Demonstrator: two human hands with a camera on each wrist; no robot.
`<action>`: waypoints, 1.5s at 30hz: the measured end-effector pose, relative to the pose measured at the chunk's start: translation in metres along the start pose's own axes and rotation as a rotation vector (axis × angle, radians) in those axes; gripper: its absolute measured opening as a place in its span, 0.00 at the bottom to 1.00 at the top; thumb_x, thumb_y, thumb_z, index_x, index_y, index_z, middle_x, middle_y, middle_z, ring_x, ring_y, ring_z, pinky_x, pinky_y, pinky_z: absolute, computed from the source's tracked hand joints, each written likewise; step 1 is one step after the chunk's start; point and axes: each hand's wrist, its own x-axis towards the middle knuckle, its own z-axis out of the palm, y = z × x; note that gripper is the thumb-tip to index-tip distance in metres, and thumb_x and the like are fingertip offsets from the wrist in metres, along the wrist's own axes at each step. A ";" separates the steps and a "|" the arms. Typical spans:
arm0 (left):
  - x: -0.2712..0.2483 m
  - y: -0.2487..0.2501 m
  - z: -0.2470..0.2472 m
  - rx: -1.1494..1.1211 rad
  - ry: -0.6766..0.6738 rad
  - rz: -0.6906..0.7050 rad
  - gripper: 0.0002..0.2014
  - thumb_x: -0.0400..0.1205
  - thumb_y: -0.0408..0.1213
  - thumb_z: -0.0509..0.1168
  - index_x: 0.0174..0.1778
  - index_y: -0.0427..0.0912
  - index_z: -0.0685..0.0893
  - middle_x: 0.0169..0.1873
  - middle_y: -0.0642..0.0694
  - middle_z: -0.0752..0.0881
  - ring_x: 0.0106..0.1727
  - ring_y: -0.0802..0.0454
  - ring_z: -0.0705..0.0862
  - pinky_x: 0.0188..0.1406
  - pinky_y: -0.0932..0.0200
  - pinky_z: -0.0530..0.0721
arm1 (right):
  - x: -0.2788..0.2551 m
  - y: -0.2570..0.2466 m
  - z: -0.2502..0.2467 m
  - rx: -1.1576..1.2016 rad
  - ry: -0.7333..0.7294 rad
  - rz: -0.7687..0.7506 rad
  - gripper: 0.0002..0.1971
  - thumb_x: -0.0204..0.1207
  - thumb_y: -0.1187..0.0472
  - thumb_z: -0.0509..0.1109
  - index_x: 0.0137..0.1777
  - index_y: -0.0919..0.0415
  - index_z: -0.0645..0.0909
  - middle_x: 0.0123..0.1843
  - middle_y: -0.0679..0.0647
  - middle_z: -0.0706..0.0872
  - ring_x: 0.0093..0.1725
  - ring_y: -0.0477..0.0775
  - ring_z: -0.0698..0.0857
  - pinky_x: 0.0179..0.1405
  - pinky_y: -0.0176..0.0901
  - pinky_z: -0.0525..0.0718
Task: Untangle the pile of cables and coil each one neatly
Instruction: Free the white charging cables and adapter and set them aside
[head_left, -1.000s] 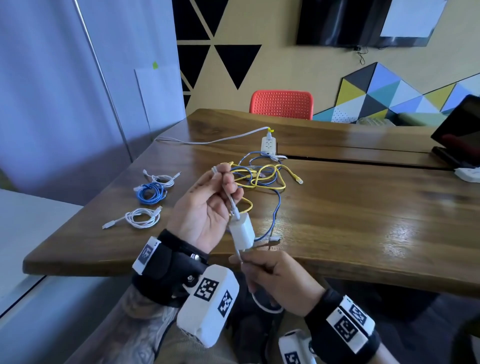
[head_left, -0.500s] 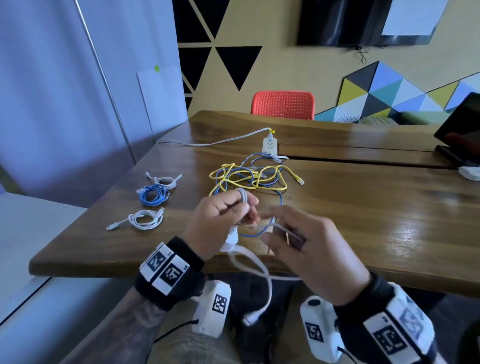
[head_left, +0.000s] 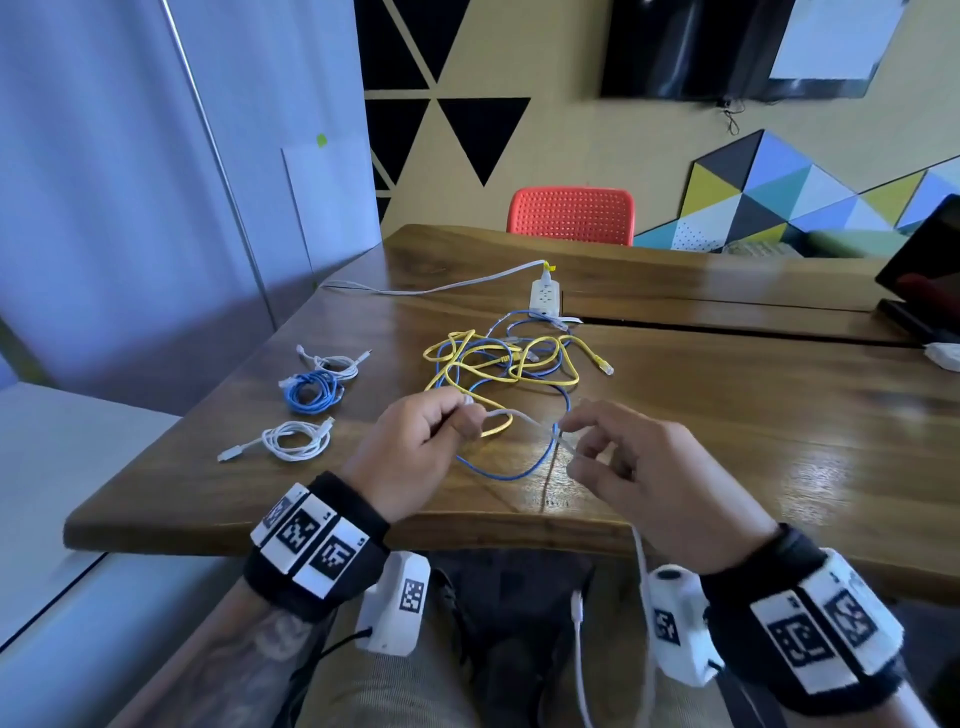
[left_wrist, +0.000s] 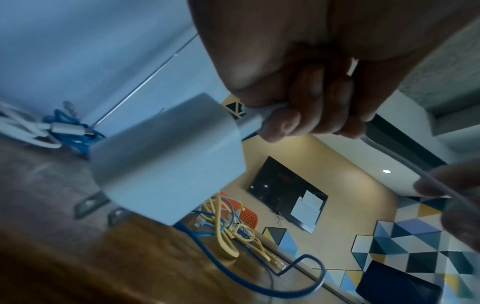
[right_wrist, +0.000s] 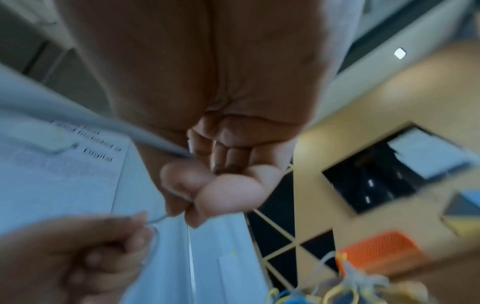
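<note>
**White charger cable stretched between two pinching hands above the counter edge**

The left hand's fingers (left_wrist: 319, 107) are curled round the white cable (head_left: 524, 418) right where it leaves the white charger block (left_wrist: 166, 158); in the left wrist view the block hangs just below the fingertips, tilted, with the cable's connector end pressed between thumb and forefinger. From there the cable arcs across a short gap to the right hand (head_left: 660, 467), whose thumb and forefinger (right_wrist: 228, 189) pinch it, the other fingers loosely curled behind. Past that pinch the cable runs under the right palm and drops off the near counter edge toward the person's lap, where its free end hangs (head_left: 576, 608). The left hand (head_left: 415, 457) sits at about the same height as the right, both hovering over the near part of the wooden counter (head_left: 727, 415).

Just beyond the hands lies the tangled pile (head_left: 509, 364) of yellow and blue cables, one blue loop reaching toward the near edge beneath the stretched white cable. Well to the left of the pile, three coiled cables lie apart from it: a white coil (head_left: 296, 441) nearest, a blue coil (head_left: 311, 389) behind it, and another white coil (head_left: 337, 364) touching the blue one. A white power strip (head_left: 545, 296) rests beyond the pile, with an orange chair (head_left: 571, 213) at the far side.
</note>
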 end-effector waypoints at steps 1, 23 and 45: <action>0.000 -0.003 -0.001 0.024 0.017 -0.021 0.18 0.88 0.49 0.61 0.35 0.45 0.83 0.28 0.53 0.81 0.31 0.61 0.75 0.32 0.71 0.70 | -0.001 0.000 0.004 0.103 -0.009 0.018 0.16 0.80 0.65 0.75 0.59 0.44 0.82 0.43 0.44 0.86 0.26 0.48 0.80 0.32 0.40 0.81; -0.010 0.008 0.008 -0.984 -0.333 -0.417 0.17 0.81 0.47 0.63 0.31 0.40 0.80 0.23 0.49 0.59 0.22 0.55 0.57 0.22 0.63 0.64 | 0.014 0.014 0.041 0.148 0.413 -0.140 0.03 0.84 0.58 0.74 0.50 0.52 0.89 0.39 0.43 0.88 0.40 0.48 0.87 0.44 0.48 0.85; 0.032 0.010 0.013 -1.497 0.302 -0.329 0.12 0.90 0.34 0.53 0.48 0.39 0.81 0.32 0.48 0.79 0.31 0.56 0.80 0.49 0.58 0.88 | -0.020 -0.016 0.105 0.171 -0.272 0.016 0.09 0.81 0.47 0.57 0.41 0.31 0.74 0.30 0.35 0.80 0.30 0.35 0.77 0.34 0.26 0.69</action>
